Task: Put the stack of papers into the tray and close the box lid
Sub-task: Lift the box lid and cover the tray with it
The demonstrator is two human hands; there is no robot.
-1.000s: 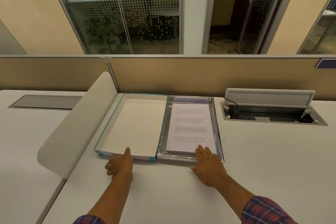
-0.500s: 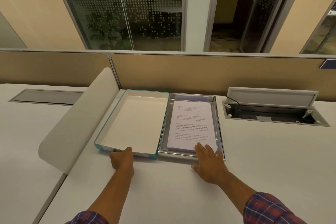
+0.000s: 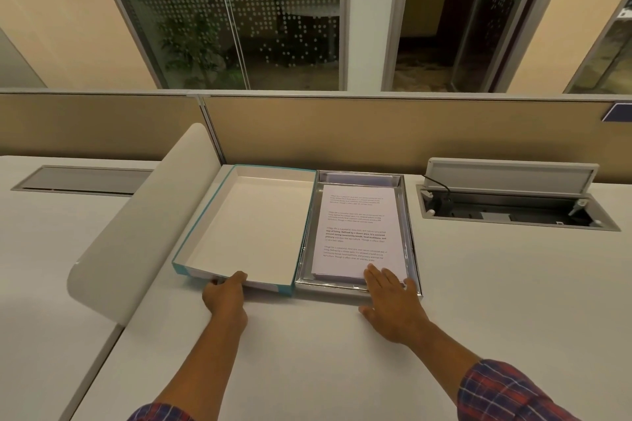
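Note:
A stack of printed papers point(image 3: 357, 229) lies inside the shiny silver tray point(image 3: 410, 243) on the white desk. To its left the box lid point(image 3: 239, 225), white inside with a teal rim, lies open-side up and touches the tray. My left hand point(image 3: 225, 296) grips the lid's near edge, thumb over the rim and fingers under it, and that edge looks slightly raised. My right hand point(image 3: 393, 297) rests flat with fingers spread on the tray's near rim and the near end of the papers.
A curved white divider panel point(image 3: 136, 232) stands just left of the lid. An open cable hatch point(image 3: 513, 205) with a raised flap sits at the right, a closed hatch point(image 3: 85, 179) at the far left. A tan partition wall point(image 3: 376, 130) runs behind.
My left hand has closed on the lid's near edge and lifted it a little. My right hand has stayed on the tray's near edge.

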